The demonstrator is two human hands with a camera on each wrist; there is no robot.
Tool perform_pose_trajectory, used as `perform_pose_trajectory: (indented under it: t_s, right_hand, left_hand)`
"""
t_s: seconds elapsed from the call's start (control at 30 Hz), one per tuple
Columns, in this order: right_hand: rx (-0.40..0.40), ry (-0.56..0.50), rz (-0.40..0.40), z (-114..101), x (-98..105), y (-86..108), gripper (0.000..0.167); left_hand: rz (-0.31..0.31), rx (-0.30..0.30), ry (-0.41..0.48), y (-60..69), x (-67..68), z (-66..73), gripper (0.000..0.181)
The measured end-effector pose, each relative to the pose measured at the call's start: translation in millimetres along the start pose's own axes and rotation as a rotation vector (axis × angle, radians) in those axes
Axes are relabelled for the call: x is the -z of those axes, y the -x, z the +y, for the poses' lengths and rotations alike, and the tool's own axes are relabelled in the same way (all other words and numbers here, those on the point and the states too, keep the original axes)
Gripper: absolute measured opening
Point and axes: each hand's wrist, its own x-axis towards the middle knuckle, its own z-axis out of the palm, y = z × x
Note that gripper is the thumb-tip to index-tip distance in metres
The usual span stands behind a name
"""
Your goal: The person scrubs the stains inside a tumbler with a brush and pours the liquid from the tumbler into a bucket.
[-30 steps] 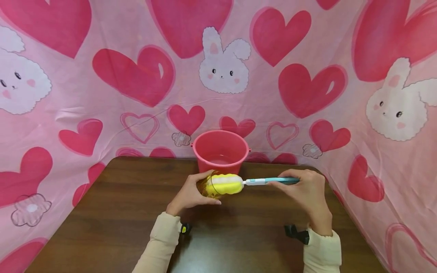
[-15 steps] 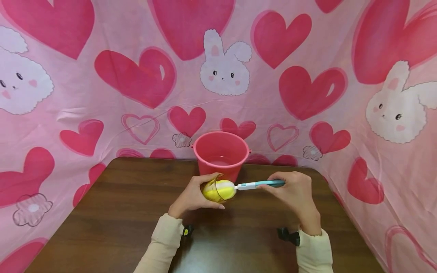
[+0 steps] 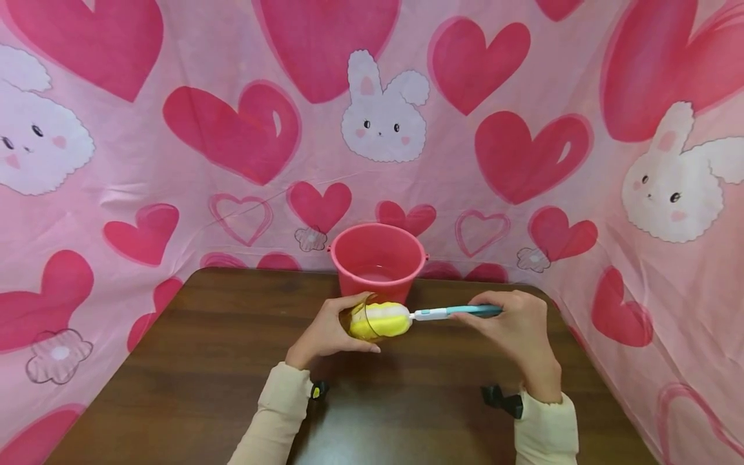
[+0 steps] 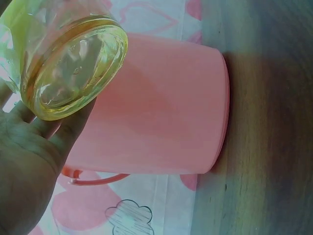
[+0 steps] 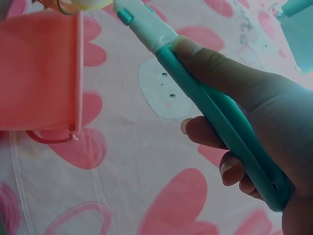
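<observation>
My left hand grips an amber see-through glass, tilted on its side with its mouth facing right. In the left wrist view the thick round base of the glass faces the camera, with fingers behind it. A cup brush with a yellow and white sponge head sits partly inside the glass, part of the head sticking out of the mouth. My right hand holds the brush by its teal and white handle, thumb along the top and fingers curled beneath.
Just behind the glass, a pink bucket stands at the far side of the brown wooden table; some liquid seems to lie at its bottom. A pink cloth with hearts and rabbits hangs around the table.
The brush first went left, deeper into the glass, and has since come partway back to the right with my right hand. My left hand and the glass dipped slightly.
</observation>
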Motion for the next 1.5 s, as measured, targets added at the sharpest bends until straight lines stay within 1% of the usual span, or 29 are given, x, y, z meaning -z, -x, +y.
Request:
perform_pose_trajectory:
  t_s: [0.13, 0.2, 0.37, 0.47, 0.57, 0.67, 0.8, 0.83, 0.93, 1.03, 1.07, 1.17, 1.37, 1.5]
  right_hand:
    - [-0.010, -0.017, 0.031, 3, 2, 1.3, 0.065]
    - [0.000, -0.019, 0.034, 2, -1, 1.6, 0.063]
    - [0.054, 0.017, -0.007, -5, -13, 2.6, 0.064]
    - [0.077, 0.042, -0.039, -8, -18, 3.0, 0.068]
    - [0.092, 0.051, -0.053, -9, -20, 2.9, 0.071]
    - [0.096, 0.043, -0.035, -5, -18, 2.0, 0.072]
    - [0.062, 0.008, 0.012, 1, -10, -0.2, 0.067]
    - [0.052, 0.000, 0.020, 3, -7, -0.7, 0.065]
    - [0.031, -0.014, 0.033, 7, -1, -1.0, 0.062]
    - [0.027, -0.027, 0.037, 9, 1, -0.5, 0.061]
    - [0.029, -0.034, 0.036, 10, 0, -0.5, 0.061]
    - [0.044, -0.040, 0.028, 7, -6, -1.5, 0.064]
    - [0.100, 0.007, -0.037, -2, -19, -1.8, 0.071]
    - [0.120, 0.034, -0.057, -5, -22, -2.0, 0.074]
  left_hand:
    - [0.008, -0.002, 0.006, -0.9, -0.3, 0.8, 0.085]
    - [0.016, 0.003, 0.011, -1.0, -0.5, 0.7, 0.085]
    - [0.006, 0.013, 0.026, -0.7, -2.3, -0.7, 0.084]
    - [0.002, 0.020, 0.013, 0.1, -3.1, -2.6, 0.083]
    - [0.001, 0.028, 0.003, 0.5, -3.1, -4.7, 0.084]
    - [0.012, 0.034, -0.002, 0.8, -1.7, -5.0, 0.086]
    - [0.023, 0.038, 0.010, -0.2, 1.3, -2.9, 0.085]
    - [0.024, 0.046, 0.019, -0.3, 2.1, 0.7, 0.085]
    - [0.020, 0.058, 0.033, -0.9, 5.1, 17.4, 0.083]
    - [0.017, 0.079, 0.030, -1.2, 4.7, 20.9, 0.085]
    - [0.015, 0.077, 0.028, -1.4, 4.1, 18.1, 0.086]
    - [0.016, 0.083, 0.036, -1.4, 0.0, 2.1, 0.090]
    - [0.018, 0.080, 0.053, 0.7, -1.6, -4.2, 0.089]
    - [0.011, 0.048, 0.035, 0.3, -1.6, -6.2, 0.088]
